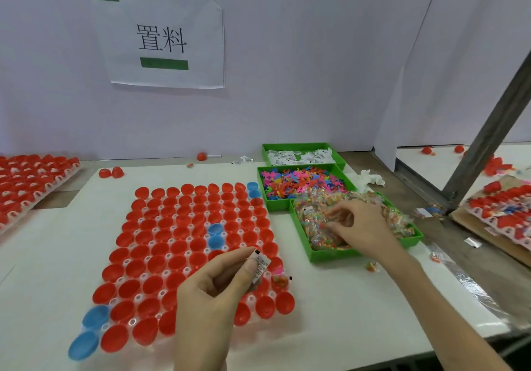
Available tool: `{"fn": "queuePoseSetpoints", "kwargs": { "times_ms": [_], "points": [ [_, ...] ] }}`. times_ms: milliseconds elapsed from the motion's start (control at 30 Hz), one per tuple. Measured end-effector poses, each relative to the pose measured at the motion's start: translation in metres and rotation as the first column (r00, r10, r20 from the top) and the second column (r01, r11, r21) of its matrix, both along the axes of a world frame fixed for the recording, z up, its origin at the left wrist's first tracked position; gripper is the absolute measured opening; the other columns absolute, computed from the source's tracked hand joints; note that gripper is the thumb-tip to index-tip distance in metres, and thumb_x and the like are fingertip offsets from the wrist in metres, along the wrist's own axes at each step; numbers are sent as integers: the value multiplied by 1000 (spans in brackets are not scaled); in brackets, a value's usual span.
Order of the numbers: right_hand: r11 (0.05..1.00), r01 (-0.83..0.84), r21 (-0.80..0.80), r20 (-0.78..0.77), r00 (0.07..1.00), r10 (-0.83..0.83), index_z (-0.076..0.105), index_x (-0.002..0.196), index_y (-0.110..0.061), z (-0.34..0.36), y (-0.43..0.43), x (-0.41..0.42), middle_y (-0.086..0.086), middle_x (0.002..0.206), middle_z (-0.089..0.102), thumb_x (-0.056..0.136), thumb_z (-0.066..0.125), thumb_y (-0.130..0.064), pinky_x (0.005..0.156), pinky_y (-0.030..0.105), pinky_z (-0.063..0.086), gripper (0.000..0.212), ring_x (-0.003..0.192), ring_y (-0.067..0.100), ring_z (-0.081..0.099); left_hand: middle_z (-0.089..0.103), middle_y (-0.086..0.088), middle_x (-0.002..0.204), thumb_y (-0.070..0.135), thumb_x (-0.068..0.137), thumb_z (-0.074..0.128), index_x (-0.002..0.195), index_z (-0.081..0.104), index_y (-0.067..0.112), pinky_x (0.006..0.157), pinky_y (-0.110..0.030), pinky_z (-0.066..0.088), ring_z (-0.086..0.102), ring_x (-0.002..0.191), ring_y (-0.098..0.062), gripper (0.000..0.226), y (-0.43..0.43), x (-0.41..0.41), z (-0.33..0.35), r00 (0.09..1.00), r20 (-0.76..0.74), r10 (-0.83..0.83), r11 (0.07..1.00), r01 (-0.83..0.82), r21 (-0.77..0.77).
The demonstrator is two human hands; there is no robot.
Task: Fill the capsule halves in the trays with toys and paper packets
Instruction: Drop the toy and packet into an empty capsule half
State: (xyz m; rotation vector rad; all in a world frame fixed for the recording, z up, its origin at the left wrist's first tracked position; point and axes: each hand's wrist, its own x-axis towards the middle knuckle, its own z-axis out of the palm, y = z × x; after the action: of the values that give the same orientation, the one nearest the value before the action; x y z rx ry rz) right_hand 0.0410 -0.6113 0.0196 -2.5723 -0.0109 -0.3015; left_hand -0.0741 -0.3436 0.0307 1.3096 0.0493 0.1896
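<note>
A clear tray (pixel 172 228) on the white table holds rows of red capsule halves (pixel 161 264) and a few blue capsule halves (pixel 215 235). One red half near its right edge holds a bagged toy (pixel 280 280). My left hand (pixel 212 293) hovers over the tray's front right and pinches a white paper packet (pixel 261 265). My right hand (pixel 359 227) reaches into the near green bin (pixel 330 255), its curled fingers on the small bags of coloured beads (pixel 319 224). Whether it grips one is unclear.
Behind the near bin stand a green bin of coloured plastic toys (pixel 298 182) and a green bin of white paper packets (pixel 298 155). Other trays of red halves lie at far left (pixel 26 183) and far right (pixel 502 206). Loose red halves (pixel 110 173) sit behind the tray.
</note>
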Motion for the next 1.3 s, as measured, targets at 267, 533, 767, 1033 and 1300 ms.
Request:
{"fn": "queuePoseSetpoints", "kwargs": {
  "times_ms": [267,533,767,1033,1300],
  "points": [
    [992,103,70,224,968,-116,67,75,-25,-13,4,2,-8,82,64,85,75,-14,74,36,52,16,77,10,58,79,-2,86,26,65,75,83,82,35,65,-15,57,76,81,-14,21,-1,-4,-4,1000,-16,20,1000,-20,-20],
    [617,-310,723,253,950,180,63,73,-7,43,58,-67,8,67,70,77,72,1,62,19,53,13,62,14,67,79,-6,81,24,64,76,80,83,31,61,-19,57,74,67,-16,19,-2,-1,-2,997,-44,62,995,-65,-71],
    [736,-398,547,222,917,331,67,75,-20,36,112,-112,3,71,70,82,72,-8,66,37,58,15,66,20,67,78,-13,86,17,66,76,84,83,17,64,-22,59,76,75,-20,20,-12,-7,-5,995,-94,-24,987,9,-161],
    [833,-370,412,331,912,242,65,73,-26,34,118,-114,-8,68,67,80,70,-21,63,15,49,10,67,13,65,79,-11,92,17,70,73,88,83,21,69,-21,59,77,87,-22,21,-9,-7,-4,993,-73,-90,982,76,-173],
    [901,-310,304,468,872,142,62,75,-25,23,125,-109,-11,68,61,78,73,-11,65,10,43,19,69,9,62,80,-6,92,30,68,76,93,83,27,75,-20,59,77,90,-19,26,-14,-11,1,998,-25,-52,991,49,-125]
  ]
}}
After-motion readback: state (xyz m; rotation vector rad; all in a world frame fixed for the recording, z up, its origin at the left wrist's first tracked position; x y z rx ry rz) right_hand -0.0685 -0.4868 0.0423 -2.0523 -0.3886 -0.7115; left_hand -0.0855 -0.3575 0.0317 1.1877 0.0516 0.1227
